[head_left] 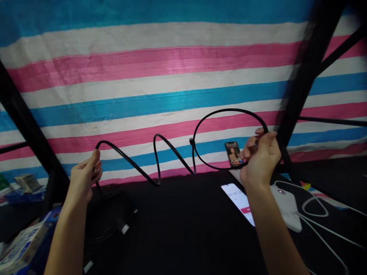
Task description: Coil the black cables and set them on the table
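A long black cable (160,152) runs in waves through the air between my two hands. My left hand (85,175) pinches it at its left bend, fingers closed round it. My right hand (261,156) is closed on the cable where it forms a round loop (229,110) above a small plug (191,142). Below my left hand, more coiled black cable with a connector (123,225) lies on the black table (183,229).
A lit phone (237,200) lies flat by my right forearm, and another phone (235,154) stands propped behind it. A white power bank (286,208) with white cables (318,217) sits at the right. Boxes (20,244) are at the lower left. Black frame bars (309,72) cross a striped tarp.
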`<state>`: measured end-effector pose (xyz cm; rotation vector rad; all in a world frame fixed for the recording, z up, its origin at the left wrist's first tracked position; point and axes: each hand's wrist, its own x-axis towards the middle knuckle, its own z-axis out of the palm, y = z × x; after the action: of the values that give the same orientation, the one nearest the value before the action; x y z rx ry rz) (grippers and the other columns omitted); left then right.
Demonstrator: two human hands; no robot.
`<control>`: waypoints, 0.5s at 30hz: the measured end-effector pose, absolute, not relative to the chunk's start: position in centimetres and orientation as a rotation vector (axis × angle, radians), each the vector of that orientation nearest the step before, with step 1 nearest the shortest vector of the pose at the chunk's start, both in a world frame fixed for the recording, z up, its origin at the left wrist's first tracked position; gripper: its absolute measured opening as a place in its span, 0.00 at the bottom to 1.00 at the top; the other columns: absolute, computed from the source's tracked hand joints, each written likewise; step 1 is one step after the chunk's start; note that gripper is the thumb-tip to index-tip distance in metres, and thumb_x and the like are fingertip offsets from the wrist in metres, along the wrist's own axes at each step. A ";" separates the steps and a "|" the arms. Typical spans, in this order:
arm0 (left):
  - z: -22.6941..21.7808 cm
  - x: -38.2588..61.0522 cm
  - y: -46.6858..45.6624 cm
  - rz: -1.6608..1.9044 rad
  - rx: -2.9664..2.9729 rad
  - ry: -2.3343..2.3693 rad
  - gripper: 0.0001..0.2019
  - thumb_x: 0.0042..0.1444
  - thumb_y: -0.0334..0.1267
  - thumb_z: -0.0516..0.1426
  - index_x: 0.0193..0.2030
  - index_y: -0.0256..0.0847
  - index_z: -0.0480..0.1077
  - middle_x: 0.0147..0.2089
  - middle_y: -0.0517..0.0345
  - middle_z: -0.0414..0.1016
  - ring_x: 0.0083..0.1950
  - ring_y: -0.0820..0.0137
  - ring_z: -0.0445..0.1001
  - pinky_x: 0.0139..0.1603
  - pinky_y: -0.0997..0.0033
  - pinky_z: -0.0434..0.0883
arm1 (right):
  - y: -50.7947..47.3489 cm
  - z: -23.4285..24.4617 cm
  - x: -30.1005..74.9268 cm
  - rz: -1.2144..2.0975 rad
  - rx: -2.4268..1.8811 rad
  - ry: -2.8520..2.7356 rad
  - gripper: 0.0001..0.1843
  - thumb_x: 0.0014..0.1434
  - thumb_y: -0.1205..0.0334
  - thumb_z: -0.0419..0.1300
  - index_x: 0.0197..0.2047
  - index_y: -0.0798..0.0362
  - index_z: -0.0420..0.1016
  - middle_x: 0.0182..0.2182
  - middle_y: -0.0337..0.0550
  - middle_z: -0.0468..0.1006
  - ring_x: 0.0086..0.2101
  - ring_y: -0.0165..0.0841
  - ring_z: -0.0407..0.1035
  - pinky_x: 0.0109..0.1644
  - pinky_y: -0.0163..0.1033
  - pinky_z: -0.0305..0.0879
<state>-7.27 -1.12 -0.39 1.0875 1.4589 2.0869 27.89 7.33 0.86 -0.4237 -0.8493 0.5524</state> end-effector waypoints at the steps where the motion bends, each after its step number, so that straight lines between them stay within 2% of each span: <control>1: -0.3 -6.9 -1.2 2.077 1.123 1.441 0.26 0.47 0.53 0.61 0.15 0.37 0.53 0.14 0.69 0.46 0.15 0.85 0.44 0.14 0.80 0.41 | 7.3 0.8 27.8 0.539 -0.426 -0.894 0.17 0.57 0.44 0.55 0.32 0.51 0.66 0.19 0.29 0.60 0.13 0.20 0.52 0.14 0.29 0.47; 6: -0.3 -4.2 -1.2 1.988 1.280 1.395 0.20 0.49 0.50 0.60 0.18 0.37 0.61 0.13 0.67 0.51 0.15 0.83 0.48 0.15 0.79 0.43 | 7.3 0.1 26.0 0.711 -0.465 -1.086 0.18 0.56 0.44 0.57 0.33 0.52 0.71 0.23 0.33 0.66 0.18 0.22 0.63 0.16 0.26 0.56; 9: -0.8 -1.7 -0.9 1.868 1.379 1.421 0.17 0.48 0.50 0.61 0.21 0.38 0.65 0.12 0.67 0.53 0.14 0.81 0.49 0.14 0.78 0.44 | 6.6 -0.8 23.6 0.870 -0.490 -1.330 0.17 0.57 0.45 0.55 0.35 0.51 0.72 0.33 0.41 0.74 0.33 0.30 0.72 0.25 0.30 0.68; 11: -1.3 0.1 -0.9 1.802 1.452 1.483 0.16 0.47 0.50 0.61 0.22 0.39 0.67 0.11 0.67 0.53 0.14 0.81 0.49 0.15 0.78 0.45 | 5.8 -1.4 22.0 1.012 -0.497 -1.511 0.17 0.60 0.47 0.52 0.37 0.51 0.72 0.40 0.44 0.75 0.42 0.33 0.72 0.33 0.34 0.71; 13: -1.6 1.6 -1.0 1.803 1.484 1.547 0.16 0.47 0.50 0.61 0.23 0.39 0.68 0.13 0.67 0.55 0.15 0.80 0.51 0.15 0.77 0.47 | 4.7 -1.8 20.7 1.184 -0.491 -1.616 0.17 0.62 0.47 0.49 0.39 0.51 0.70 0.43 0.45 0.75 0.40 0.32 0.73 0.33 0.33 0.70; 15: -1.8 2.5 -1.2 1.872 1.470 1.568 0.15 0.46 0.49 0.62 0.24 0.40 0.69 0.14 0.67 0.57 0.17 0.79 0.53 0.17 0.76 0.50 | 3.7 -2.0 20.0 1.336 -0.484 -1.644 0.17 0.63 0.47 0.47 0.42 0.51 0.67 0.42 0.45 0.76 0.28 0.27 0.74 0.24 0.30 0.65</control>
<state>2.53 -1.22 -1.83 1.4702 1.5676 1.8716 19.99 3.71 -1.95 -0.4842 -1.6439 1.3363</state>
